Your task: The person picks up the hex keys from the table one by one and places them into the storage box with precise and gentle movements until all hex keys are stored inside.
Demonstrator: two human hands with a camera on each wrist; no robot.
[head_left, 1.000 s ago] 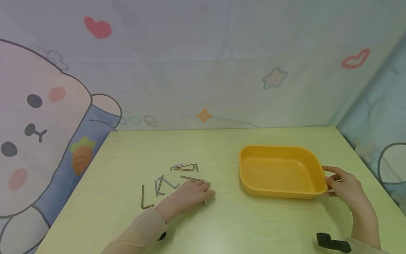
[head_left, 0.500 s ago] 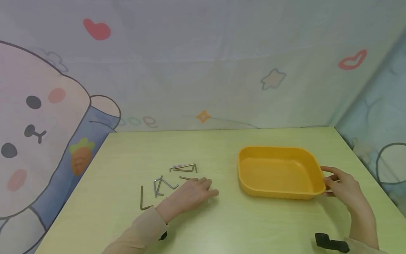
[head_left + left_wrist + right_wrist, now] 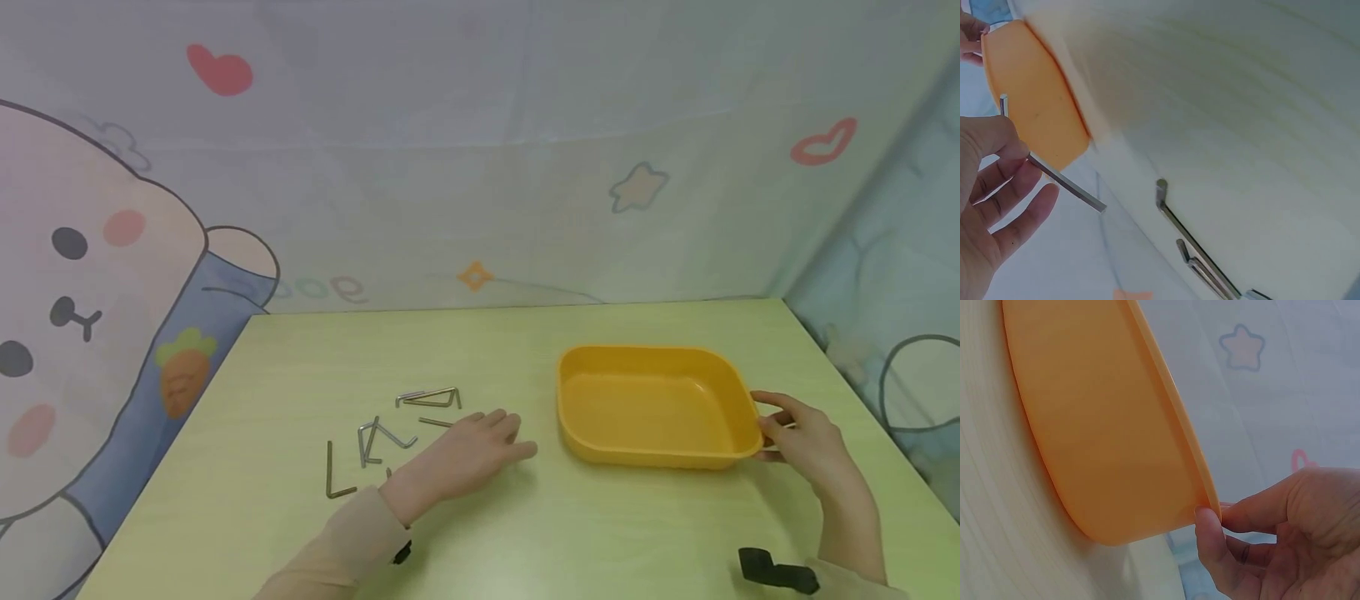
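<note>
An orange plastic tray [image 3: 651,456] sits on the pale green table, right of centre. My right hand [image 3: 774,430] grips its right rim; in the right wrist view the thumb [image 3: 1209,532] presses the rim of the tray [image 3: 1104,437]. My left hand [image 3: 501,438] hovers just left of the tray. In the left wrist view the left hand [image 3: 1015,164] pinches a silver hex key [image 3: 1063,182], with the tray [image 3: 1035,106] beyond it. Several more hex keys [image 3: 373,439] lie on the table behind that hand, and some of these hex keys [image 3: 1192,242] show in the left wrist view.
The table [image 3: 525,533] ends at a cartoon-printed cloth wall [image 3: 480,167] at the back and on both sides. One bent key [image 3: 332,477] lies furthest left. A black strap [image 3: 774,572] shows near my right wrist.
My left hand has moved right, away from the loose keys and nearer the tray, carrying one hex key. The right hand has kept its grip on the tray rim.
</note>
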